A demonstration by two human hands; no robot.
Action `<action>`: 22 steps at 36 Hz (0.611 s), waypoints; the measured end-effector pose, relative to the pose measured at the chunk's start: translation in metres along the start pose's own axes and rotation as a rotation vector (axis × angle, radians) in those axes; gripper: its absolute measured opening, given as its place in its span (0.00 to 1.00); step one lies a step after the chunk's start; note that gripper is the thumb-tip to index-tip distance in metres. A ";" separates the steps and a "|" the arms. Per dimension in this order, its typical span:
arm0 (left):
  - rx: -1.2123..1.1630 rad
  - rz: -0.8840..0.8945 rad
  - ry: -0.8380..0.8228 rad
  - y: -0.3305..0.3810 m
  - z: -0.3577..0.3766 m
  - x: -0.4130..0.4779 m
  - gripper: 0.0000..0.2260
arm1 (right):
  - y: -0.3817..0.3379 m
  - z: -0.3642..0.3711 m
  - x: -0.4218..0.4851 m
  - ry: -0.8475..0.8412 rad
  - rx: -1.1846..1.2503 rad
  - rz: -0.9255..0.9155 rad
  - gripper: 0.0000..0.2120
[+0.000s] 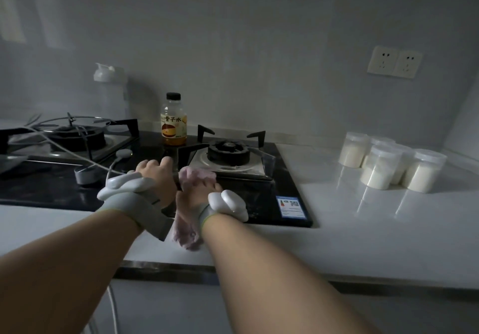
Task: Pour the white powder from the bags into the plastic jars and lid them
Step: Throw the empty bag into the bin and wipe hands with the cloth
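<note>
Head view: five plastic jars clustered on the white countertop, far right, well apart from both hands; all upright, touching or just beside one another; filled most of the way with white powder; clear lids on those that can be made out.

Right hand over the front edge of the black glass hob; fingers curled round pink crumpled material, clamped on it; one end bunched above the fingers, other end hanging down between the wrists to the counter edge; cloth or bag, cannot tell.

Left hand just beside the right, touching it; knuckles up, fingers curled under; whether gripping the pink material or nothing, cannot tell, palm side hidden.

White sensor pod strapped on the left wrist with a grey band, cable attached; matching pod on the right wrist.

Right burner just behind the hands; left burner with white cable draped across it; round white puck and a small grey strap lying on the glass.

Drink bottle, black cap, orange label, upright between the burners at the back; translucent shaker bottle behind the left burner by the wall; double wall socket above the jars.
</note>
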State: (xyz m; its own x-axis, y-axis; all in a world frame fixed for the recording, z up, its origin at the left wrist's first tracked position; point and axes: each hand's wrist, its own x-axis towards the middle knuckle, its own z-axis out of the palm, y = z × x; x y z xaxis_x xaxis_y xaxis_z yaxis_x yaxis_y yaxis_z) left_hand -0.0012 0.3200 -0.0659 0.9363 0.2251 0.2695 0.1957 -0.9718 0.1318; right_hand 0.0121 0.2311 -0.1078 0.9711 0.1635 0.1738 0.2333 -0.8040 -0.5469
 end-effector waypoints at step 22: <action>0.041 0.150 -0.124 0.047 0.022 -0.012 0.17 | 0.113 -0.118 -0.029 0.033 -0.121 0.324 0.07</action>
State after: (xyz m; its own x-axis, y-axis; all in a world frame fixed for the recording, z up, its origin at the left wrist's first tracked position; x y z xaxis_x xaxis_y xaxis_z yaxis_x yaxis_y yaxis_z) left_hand 0.0027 0.2698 -0.0836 0.9841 0.0700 0.1635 0.0609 -0.9963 0.0598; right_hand 0.0047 0.0686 -0.0780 0.9912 -0.1282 0.0341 -0.0965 -0.8736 -0.4770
